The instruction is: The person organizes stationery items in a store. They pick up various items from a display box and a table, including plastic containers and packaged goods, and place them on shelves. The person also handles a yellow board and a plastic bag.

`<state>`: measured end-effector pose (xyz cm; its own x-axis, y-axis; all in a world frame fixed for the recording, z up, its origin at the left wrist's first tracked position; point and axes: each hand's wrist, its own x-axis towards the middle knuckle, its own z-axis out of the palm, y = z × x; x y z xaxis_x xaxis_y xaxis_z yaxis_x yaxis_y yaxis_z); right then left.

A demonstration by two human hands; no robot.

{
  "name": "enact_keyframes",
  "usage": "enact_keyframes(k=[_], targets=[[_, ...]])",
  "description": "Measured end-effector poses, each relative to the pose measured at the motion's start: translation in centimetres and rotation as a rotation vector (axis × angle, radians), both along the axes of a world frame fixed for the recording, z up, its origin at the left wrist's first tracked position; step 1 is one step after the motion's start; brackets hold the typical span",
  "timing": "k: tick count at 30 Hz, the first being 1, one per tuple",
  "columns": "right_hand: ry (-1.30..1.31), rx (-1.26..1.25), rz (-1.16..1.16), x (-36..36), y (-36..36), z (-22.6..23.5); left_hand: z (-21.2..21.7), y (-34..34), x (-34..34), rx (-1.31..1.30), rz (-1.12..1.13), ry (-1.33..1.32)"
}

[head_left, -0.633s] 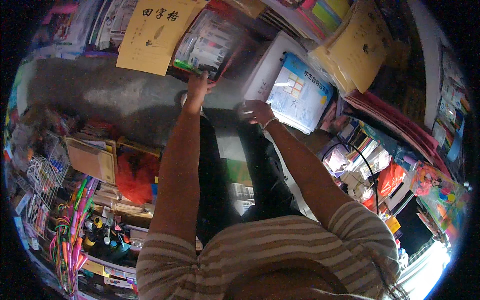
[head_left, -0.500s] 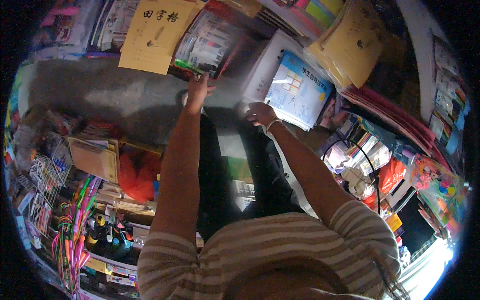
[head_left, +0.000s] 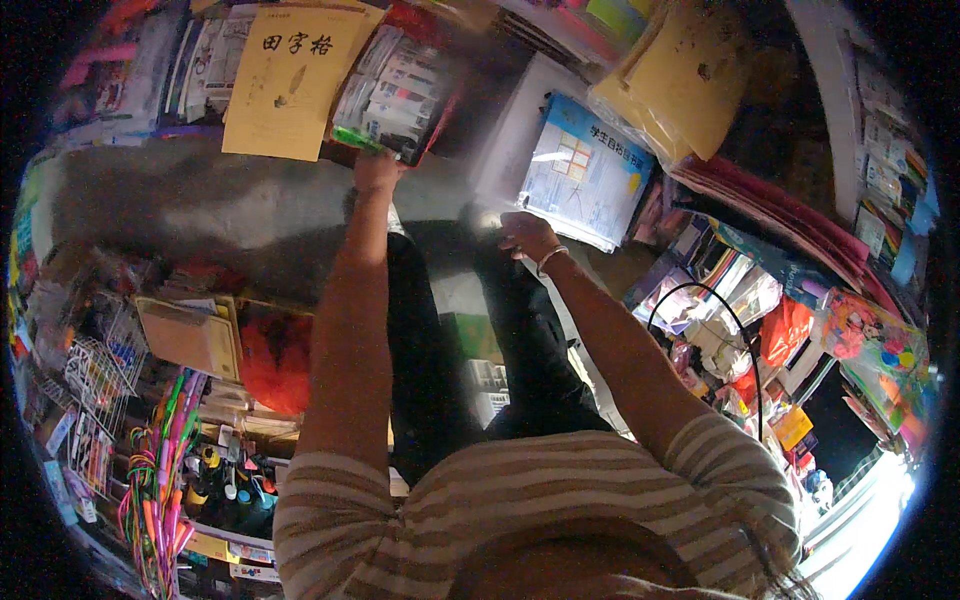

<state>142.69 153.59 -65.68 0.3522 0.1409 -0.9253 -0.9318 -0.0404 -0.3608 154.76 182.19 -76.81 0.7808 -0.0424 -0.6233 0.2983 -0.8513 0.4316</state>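
My left hand (head_left: 378,172) reaches to the lower edge of a dark red-edged box (head_left: 440,125). White-wrapped packs (head_left: 398,95) lie in rows in it, with a bright green strip (head_left: 355,138) along the near side. The fingers of this hand blur into that edge. My right hand (head_left: 528,237), with a pale bracelet at the wrist, is beside the lower left corner of a blue and white pack of book covers (head_left: 588,172). Its fingers are curled, and whatever they may hold is hidden. A yellow-brown exercise book (head_left: 285,85) lies left of the box.
More yellow-brown books in clear wrap (head_left: 675,85) lie at the upper right. Pink-red folders (head_left: 780,215) slant below them. Colourful cords (head_left: 165,470), a white wire rack (head_left: 100,375) and a red bag (head_left: 275,365) are at the left. A black loop (head_left: 745,335) arches at the right.
My left hand has moved slightly left and down against the box edge, and its fingers show less. My right hand stays near the pack's corner. The whole view has shifted a little.
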Motion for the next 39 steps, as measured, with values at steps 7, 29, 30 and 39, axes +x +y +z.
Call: enact_keyframes(k=[7,29,30,39], targets=[[0.140,-0.018,-0.065,-0.2,0.5,-0.6,4.1,1.3,2.5,0.084,0.010,-0.065],[0.114,-0.123,-0.038,0.6,0.3,-1.2,6.2,-3.4,11.1,0.042,-0.192,-0.149],[0.082,-0.085,-0.026,0.4,0.0,-1.5,6.3,-3.4,11.0,0.028,-0.192,-0.169],[0.147,0.091,-0.079,-0.1,-0.9,-2.7,5.6,0.7,1.9,0.080,0.126,-0.296]])
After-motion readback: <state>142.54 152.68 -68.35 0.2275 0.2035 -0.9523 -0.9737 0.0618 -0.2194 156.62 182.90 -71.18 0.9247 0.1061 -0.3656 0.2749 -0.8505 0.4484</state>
